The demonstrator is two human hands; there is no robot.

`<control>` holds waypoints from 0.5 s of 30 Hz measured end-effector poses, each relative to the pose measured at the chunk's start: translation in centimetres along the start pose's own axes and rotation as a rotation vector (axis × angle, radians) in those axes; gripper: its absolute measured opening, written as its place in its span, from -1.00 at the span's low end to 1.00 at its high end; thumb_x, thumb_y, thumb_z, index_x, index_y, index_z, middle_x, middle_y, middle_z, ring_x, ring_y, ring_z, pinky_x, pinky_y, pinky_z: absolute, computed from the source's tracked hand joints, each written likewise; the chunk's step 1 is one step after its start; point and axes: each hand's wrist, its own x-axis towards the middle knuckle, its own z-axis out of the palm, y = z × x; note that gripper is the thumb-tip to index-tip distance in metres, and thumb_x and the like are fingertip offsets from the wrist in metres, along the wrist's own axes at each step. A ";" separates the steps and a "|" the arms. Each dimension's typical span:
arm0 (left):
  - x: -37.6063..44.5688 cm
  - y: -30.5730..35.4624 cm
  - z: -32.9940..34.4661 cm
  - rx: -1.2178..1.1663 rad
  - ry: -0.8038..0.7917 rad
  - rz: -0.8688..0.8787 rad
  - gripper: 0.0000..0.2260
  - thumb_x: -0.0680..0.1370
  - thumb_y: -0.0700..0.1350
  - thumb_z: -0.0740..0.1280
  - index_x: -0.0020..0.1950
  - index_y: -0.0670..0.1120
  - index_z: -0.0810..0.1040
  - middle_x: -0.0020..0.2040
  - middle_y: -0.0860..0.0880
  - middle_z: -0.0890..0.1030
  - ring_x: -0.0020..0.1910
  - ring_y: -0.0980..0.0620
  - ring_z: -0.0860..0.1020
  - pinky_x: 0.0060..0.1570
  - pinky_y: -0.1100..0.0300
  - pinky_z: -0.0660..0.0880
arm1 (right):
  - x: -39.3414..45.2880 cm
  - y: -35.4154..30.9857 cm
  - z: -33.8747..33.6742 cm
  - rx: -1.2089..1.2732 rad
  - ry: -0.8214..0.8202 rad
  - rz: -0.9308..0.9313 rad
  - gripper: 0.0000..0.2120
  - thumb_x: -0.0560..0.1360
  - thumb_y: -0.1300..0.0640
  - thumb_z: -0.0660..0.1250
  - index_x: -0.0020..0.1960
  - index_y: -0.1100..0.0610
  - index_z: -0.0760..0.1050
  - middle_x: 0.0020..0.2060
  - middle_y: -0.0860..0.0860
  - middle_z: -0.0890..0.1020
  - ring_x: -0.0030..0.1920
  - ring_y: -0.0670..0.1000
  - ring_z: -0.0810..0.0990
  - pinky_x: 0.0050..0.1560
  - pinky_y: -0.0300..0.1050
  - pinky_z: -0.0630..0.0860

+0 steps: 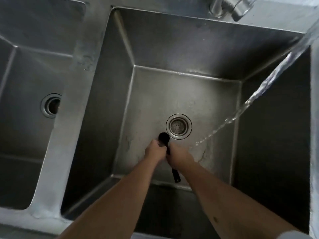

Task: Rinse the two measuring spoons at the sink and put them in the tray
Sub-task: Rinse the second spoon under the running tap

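Note:
A black measuring spoon point(164, 137) is held low in the right-hand steel basin point(172, 40), just left of the drain point(179, 126). My right hand point(179, 156) is closed around its handle, whose end point(176, 176) sticks out below the hand. My left hand point(154, 150) has its fingers on the spoon's bowl. A stream of water point(255, 95) falls from the upper right and lands to the right of both hands, not on the spoon. Only one spoon shows; no tray is in view.
A second basin with its own drain point(51, 105) lies to the left, across a wet steel divider point(82, 69). Tap fittings point(229, 6) sit at the top edge. The basin's right wall is dark.

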 end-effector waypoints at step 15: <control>-4.9 5.7 1.6 -0.427 -0.231 0.164 -0.84 0.55 -0.27 0.27 0.04 -0.07 0.58 -0.14 -0.14 0.63 -0.40 0.05 0.57 -0.53 0.35 0.41 | -8.4 0.7 -5.3 1.143 0.158 0.393 -0.83 0.50 0.25 0.20 -0.25 0.16 0.48 -0.59 0.02 0.48 -0.62 -0.03 0.39 -0.57 -0.20 0.27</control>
